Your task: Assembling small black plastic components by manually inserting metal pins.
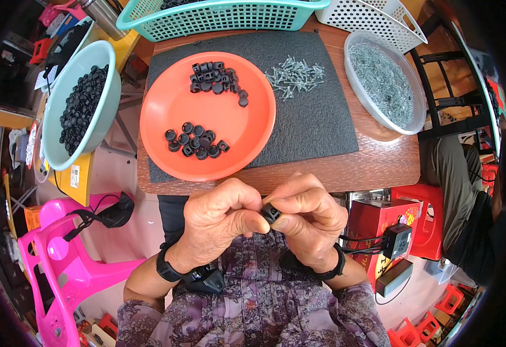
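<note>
Just in front of the table's near edge, my left hand [227, 217] and my right hand [309, 217] meet, both closed in a pinch. Between their thumbs and fingertips is a black plastic cord lock [271, 213], with an opening showing in its side. An orange plate [183, 107] lies beyond my hands, slightly left. Two groups of small black plastic parts rest on it: a far cluster of parts [212, 78] and a near cluster of rounder, hollow parts [197, 141]. Thin silver metal pieces, spring-like in look, form a small pile [295, 77] on the dark mat [316, 124].
A clear bowl [354, 92] of silver pieces stands at the table's right. On the left is a pale green basin [114, 95] of black parts. A green basket [224, 20] and a white basket [374, 17] line the back. A pink chair [85, 277] stands lower left; another person sits at right.
</note>
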